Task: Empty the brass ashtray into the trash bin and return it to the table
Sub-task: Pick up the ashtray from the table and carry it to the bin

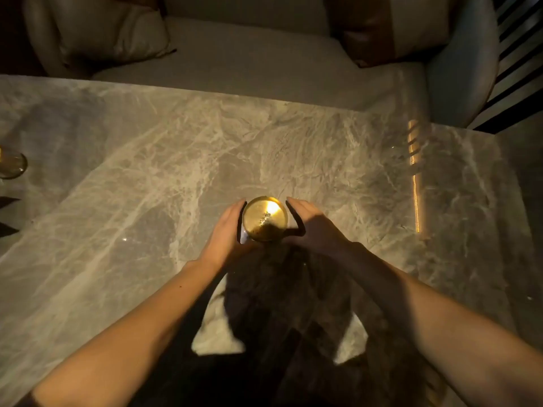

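A round brass ashtray [264, 218] stands on the grey marble table [147, 171], with a bright glint and a few small bits of ash inside. My left hand [224, 230] is cupped against its left side, fingers straight and together. My right hand [311, 223] curves beside its right side with a narrow dark gap between the fingers and the rim. I cannot tell whether either hand grips the ashtray. No trash bin is in view.
A pale sofa [235, 60] with a beige cushion [111, 30] and a brown cushion [370, 27] runs along the table's far edge. A glass with a golden rim [11, 164] stands at the table's left edge. Dark slats [520, 54] rise at the right.
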Available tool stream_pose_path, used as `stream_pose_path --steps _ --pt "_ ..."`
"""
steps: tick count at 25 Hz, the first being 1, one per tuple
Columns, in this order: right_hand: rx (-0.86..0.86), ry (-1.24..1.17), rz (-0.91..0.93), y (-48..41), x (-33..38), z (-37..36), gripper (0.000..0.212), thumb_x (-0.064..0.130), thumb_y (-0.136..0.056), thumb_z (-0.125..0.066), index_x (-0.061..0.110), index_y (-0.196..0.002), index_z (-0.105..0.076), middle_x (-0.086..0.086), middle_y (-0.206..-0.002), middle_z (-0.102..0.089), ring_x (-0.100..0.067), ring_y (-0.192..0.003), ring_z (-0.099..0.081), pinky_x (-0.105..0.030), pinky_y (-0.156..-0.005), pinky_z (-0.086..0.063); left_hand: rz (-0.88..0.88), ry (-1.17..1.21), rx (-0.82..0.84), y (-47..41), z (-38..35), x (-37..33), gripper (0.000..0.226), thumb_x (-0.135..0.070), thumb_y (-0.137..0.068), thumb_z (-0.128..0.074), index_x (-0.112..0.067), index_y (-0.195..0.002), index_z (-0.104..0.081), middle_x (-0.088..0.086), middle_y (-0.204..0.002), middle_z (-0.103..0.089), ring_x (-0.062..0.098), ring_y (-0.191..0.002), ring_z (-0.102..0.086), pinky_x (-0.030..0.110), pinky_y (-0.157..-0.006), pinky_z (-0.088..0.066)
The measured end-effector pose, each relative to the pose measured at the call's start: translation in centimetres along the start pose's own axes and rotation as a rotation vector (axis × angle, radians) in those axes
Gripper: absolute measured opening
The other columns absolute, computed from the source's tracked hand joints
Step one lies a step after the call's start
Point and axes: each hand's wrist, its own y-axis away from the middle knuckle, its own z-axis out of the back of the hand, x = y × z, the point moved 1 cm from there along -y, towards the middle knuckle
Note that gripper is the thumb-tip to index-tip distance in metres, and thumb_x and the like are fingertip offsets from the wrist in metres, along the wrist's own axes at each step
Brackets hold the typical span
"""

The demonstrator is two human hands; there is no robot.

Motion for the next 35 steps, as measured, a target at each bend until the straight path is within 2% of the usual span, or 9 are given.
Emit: stream_pose_path --steps 4,9,14,16,18,22,25,30,35 --pt "0.046 0.025 0.039 -0.9 -0.1 -0.5 0.090 0.043 -0.072 -0.080 0.012 -0.145 -0.036 -0.014 -0.139 -0.051 -0.029 -0.127 -0.048 -0.044 -0.104 -0.043 -0.041 -0.033 -0.033 -1.0 -1.0 1.2 0.104 -0.049 -0.062 -0.086 -0.012 -0.145 -0.036 0.010 -0.145 -0.046 0.015 -0.133 -0.040 0.036 -0.112 -0.035" --pt "-0.012 0.005 0.068 -1.4 0.0 -1.2 0.077 0.035 -0.075 -0.078 0.011 -0.140 -0.044 -0.016 -0.133 -0.054 -0.031 -0.123 -0.048 -0.041 -0.103 -0.038 -0.079 -0.007 -0.071 -0.8 -0.9 0.6 0.094 -0.044 -0.061 -0.087 -0.016 -0.139 -0.043 0.007 -0.138 -0.050 0.005 -0.124 -0.039 0.022 -0.104 -0.033" --pt "-0.067 -0.011 0.126 -1.2 0.7 -0.6 0.071 0.036 -0.072 -0.080 0.014 -0.133 -0.050 -0.013 -0.119 -0.061 -0.029 -0.108 -0.055 -0.043 -0.088 -0.048 -0.019 0.029 -0.073 -0.4 -0.1 -0.5 0.097 -0.043 -0.058 -0.089 -0.021 -0.140 -0.043 0.001 -0.139 -0.050 0.009 -0.125 -0.044 0.024 -0.104 -0.035" --pt "-0.112 -0.011 0.133 -0.8 0.8 -0.3 0.073 0.034 -0.072 -0.079 0.012 -0.135 -0.050 -0.012 -0.121 -0.060 -0.028 -0.110 -0.054 -0.044 -0.087 -0.050 -0.034 0.046 -0.079 -0.1 0.4 -1.5 0.095 -0.044 -0.057 -0.089 -0.024 -0.138 -0.044 -0.003 -0.137 -0.050 0.006 -0.122 -0.045 0.017 -0.101 -0.034" --pt "-0.173 -0.016 0.150 0.0 0.6 -0.1 0.073 0.033 -0.074 -0.078 0.009 -0.137 -0.049 -0.011 -0.124 -0.059 -0.026 -0.113 -0.054 -0.042 -0.088 -0.051 -0.056 0.065 -0.099 0.3 0.7 -2.6 0.092 -0.045 -0.058 -0.089 -0.028 -0.137 -0.045 -0.008 -0.135 -0.050 0.002 -0.121 -0.045 0.009 -0.097 -0.030" --pt "-0.170 -0.075 0.142 1.2 0.9 2.2 0.074 0.045 -0.076 -0.075 0.019 -0.139 -0.046 -0.001 -0.128 -0.055 -0.014 -0.117 -0.049 -0.029 -0.093 -0.045 -0.141 0.057 -0.113 0.7 1.3 -4.5 0.092 -0.047 -0.058 -0.088 -0.024 -0.136 -0.046 -0.009 -0.132 -0.048 0.006 -0.122 -0.047 0.006 -0.098 -0.031" --pt "-0.148 -0.074 0.147 2.7 0.5 4.3 0.083 0.044 -0.071 -0.081 0.019 -0.141 -0.044 -0.002 -0.130 -0.054 -0.013 -0.119 -0.046 -0.028 -0.094 -0.040 -0.165 0.037 -0.094 0.9 1.1 -6.1 0.101 -0.052 -0.052 -0.087 -0.021 -0.137 -0.043 -0.009 -0.132 -0.044 0.009 -0.121 -0.046 0.008 -0.099 -0.032" --pt "-0.205 -0.123 0.179 6.6 -1.6 8.0 0.086 0.043 -0.069 -0.084 0.022 -0.142 -0.044 0.001 -0.131 -0.053 -0.011 -0.121 -0.045 -0.025 -0.098 -0.034 -0.198 0.026 -0.108 1.5 -1.1 -10.7 0.105 -0.043 -0.052 -0.092 -0.017 -0.141 -0.042 -0.007 -0.133 -0.045 0.007 -0.118 -0.048 0.003 -0.097 -0.032" --pt "-0.230 -0.223 0.221 10.6 -4.2 11.9 0.087 0.043 -0.064 -0.086 0.022 -0.140 -0.048 0.005 -0.128 -0.054 -0.007 -0.115 -0.050 -0.025 -0.097 -0.041 -0.191 0.092 -0.145 3.0 -3.8 -16.3 0.102 -0.043 -0.050 -0.092 -0.023 -0.138 -0.045 -0.011 -0.132 -0.050 -0.005 -0.114 -0.050 0.015 -0.099 -0.041"
